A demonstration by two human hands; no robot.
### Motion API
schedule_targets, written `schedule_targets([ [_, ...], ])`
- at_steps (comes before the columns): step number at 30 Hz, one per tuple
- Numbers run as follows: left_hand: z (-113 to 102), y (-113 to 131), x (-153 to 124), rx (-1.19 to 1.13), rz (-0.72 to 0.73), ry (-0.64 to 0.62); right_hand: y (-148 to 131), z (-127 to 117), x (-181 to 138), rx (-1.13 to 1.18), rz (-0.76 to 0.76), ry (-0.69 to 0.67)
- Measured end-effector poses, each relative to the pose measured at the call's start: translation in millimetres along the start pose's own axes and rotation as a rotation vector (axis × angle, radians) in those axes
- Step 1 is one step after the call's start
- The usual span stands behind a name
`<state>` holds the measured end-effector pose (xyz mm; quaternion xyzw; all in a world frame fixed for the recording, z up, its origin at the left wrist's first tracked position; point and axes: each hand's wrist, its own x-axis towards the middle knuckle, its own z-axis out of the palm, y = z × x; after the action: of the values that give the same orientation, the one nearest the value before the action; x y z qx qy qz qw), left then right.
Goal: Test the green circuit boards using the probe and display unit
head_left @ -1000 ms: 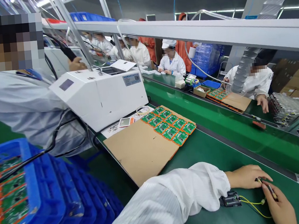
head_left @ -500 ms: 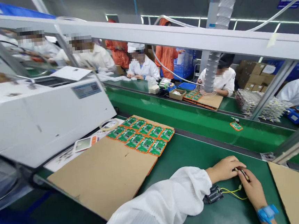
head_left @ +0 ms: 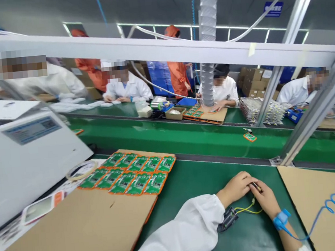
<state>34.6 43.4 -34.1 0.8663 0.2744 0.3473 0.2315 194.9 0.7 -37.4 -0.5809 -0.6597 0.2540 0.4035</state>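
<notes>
My left hand, in a white sleeve, has its fingertips closed on one end of a small dark part with a pale edge. On its other end, my right hand pinches the same part, and the fingers hide most of it. A blue wrist strap sits on my right wrist. Yellow wires run from a black battery holder to a pale connector just below my fingers. The battery holder lies on the green bench, close to my left cuff.
Green circuit boards with orange edges lie in rows on cardboard at left. A white machine stands beyond. More cardboard and a coiled blue cord are at right. Across the green conveyor, several people sit working.
The view has swung to the right, showing more of the right-hand cardboard and the blue cord. Both hands keep hold of the small dark part, nearly unchanged in pose.
</notes>
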Motion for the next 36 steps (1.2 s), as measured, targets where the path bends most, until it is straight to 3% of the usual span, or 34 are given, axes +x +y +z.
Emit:
schedule_targets([
  [18,0,-7,-2,-0.038,0.015,0.037,-17,3,-2,-0.168,-0.04,0.024],
  [36,2,-12,-2,-0.061,-0.112,-0.007,-17,3,-1,-0.174,-0.031,-0.064],
])
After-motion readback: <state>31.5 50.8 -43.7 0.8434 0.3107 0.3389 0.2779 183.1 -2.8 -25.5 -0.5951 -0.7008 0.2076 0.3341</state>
